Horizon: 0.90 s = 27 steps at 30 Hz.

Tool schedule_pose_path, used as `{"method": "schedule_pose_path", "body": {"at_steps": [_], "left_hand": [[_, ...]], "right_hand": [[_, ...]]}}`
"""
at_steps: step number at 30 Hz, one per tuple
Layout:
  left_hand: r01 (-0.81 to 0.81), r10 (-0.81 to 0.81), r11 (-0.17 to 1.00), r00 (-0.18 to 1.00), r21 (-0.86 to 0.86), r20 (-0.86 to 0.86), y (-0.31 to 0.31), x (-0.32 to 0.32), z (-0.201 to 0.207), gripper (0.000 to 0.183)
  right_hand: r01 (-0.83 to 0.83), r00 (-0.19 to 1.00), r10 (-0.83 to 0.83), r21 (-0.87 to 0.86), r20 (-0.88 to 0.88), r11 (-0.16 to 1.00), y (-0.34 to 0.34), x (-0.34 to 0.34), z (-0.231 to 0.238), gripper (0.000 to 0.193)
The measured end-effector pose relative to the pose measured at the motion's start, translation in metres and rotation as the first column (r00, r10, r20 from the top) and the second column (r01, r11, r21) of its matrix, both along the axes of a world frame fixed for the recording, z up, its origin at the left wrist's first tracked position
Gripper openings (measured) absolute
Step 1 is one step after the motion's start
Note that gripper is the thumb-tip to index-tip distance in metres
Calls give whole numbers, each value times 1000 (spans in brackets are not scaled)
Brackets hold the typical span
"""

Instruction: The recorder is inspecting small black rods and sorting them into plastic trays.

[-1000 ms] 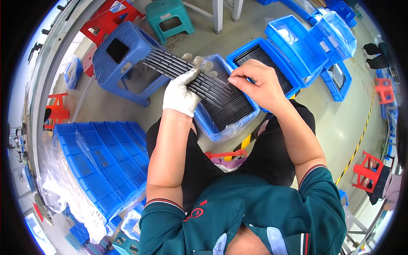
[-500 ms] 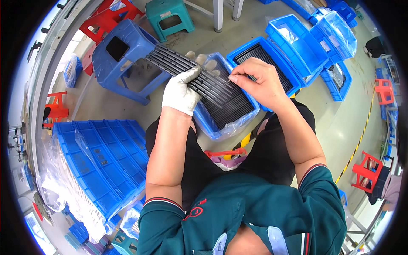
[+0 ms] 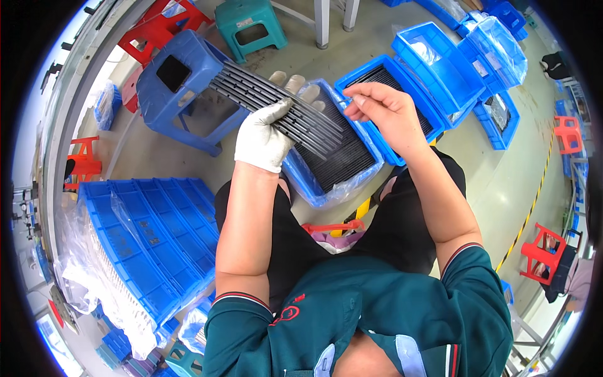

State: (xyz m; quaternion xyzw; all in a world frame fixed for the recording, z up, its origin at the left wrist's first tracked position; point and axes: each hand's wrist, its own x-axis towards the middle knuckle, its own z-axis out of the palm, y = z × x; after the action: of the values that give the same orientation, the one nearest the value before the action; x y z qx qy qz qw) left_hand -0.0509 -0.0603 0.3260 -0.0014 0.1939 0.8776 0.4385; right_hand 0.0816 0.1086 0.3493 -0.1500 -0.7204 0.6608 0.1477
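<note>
Bundle of dark ribbed strips (image 3: pixel 276 103) — long, thin, likely light and stiff; held mid-length by gloved left hand (image 3: pixel 264 135), fingers wrapped around it, above the blue bin (image 3: pixel 301 179) on the lap. Bare right hand (image 3: pixel 386 113) — fingers pinched on a small pale piece.

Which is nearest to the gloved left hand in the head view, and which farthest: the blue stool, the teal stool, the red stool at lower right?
From the left hand:
1. Blue stool, just to its left.
2. Teal stool, above, near the top edge.
3. Red stool, far right.
</note>
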Motion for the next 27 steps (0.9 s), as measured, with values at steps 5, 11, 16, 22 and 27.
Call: {"method": "schedule_pose_path", "body": {"at_steps": [5,11,16,22,27], "left_hand": [[-34,35,999,999,18,-13,-1,-4,0,49],[-56,57,997,998,53,-10,-2,-4,0,53],[-61,60,998,998,20,25,-4,-3,4,51],[-105,104,994,994,20,40,-2,0,7,48],[-106,105,994,993,17,56,-1,-1,6,33]], "right_hand": [[-103,993,113,-187,43,977,0,1,-3,20],[-236,924,290,-223,250,946,-6,4,-4,20],[-198,933,277,-314,230,928,-13,1,-8,16],[-184,940,272,-366,206,912,-16,2,-17,18],[-77,940,208,-429,269,900,-14,7,-22,14]]}}
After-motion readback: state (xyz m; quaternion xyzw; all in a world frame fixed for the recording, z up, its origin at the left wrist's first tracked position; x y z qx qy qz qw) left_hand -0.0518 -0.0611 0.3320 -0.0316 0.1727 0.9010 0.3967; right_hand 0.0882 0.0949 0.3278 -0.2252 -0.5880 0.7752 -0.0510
